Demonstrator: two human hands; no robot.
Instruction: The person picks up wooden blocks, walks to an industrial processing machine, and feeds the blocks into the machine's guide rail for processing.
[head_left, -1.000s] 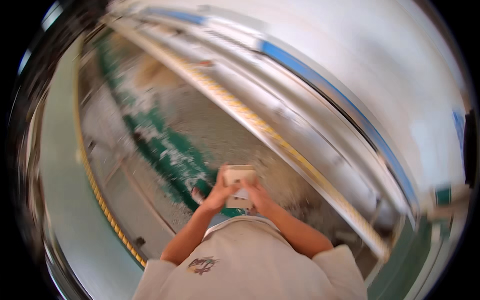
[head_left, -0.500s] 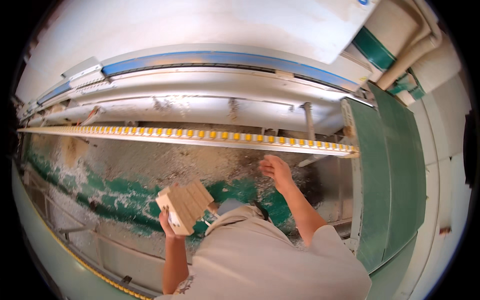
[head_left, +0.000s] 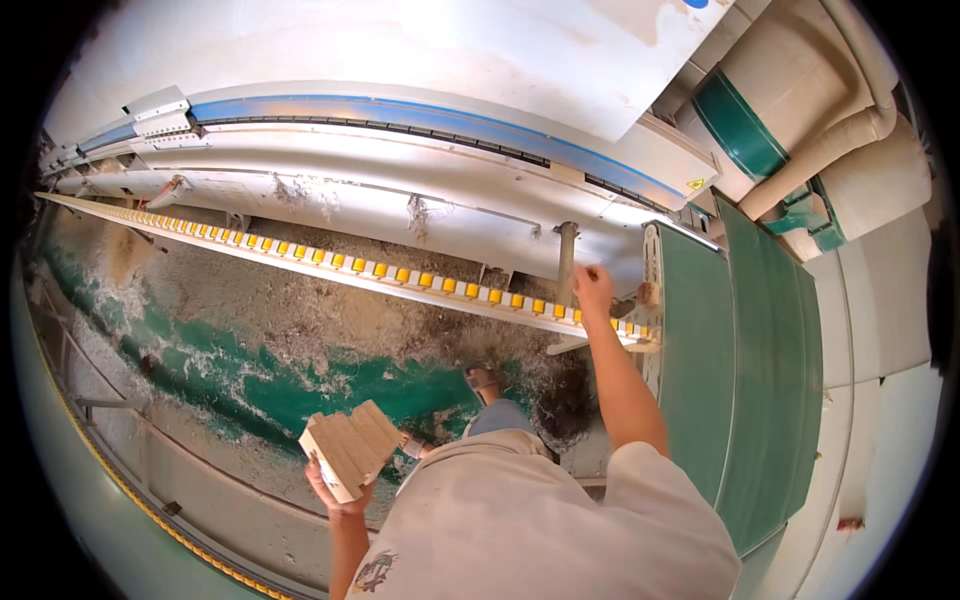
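Note:
My left hand (head_left: 335, 492) grips a stack of pale wooden blocks (head_left: 350, 450) from below, held low at my left side above the green floor. My right hand (head_left: 593, 288) is stretched forward over the long rail of yellow rollers (head_left: 400, 275), near a grey upright post (head_left: 566, 262) and the end of the green conveyor belt (head_left: 740, 370). Its fingers look curled; whether it holds anything is too small to see. A small wooden piece (head_left: 646, 293) lies just right of that hand at the belt's edge.
A long white and blue machine housing (head_left: 400, 150) runs behind the roller rail. Sawdust and wood shavings cover the green floor (head_left: 260, 350). Large pale ducts with a green band (head_left: 780, 110) stand at the upper right. My sandalled foot (head_left: 483, 379) shows below.
A second ago both hands held the blocks in front of me. Now only the left hand keeps them, lowered to the left, while the right hand has reached forward to the roller rail.

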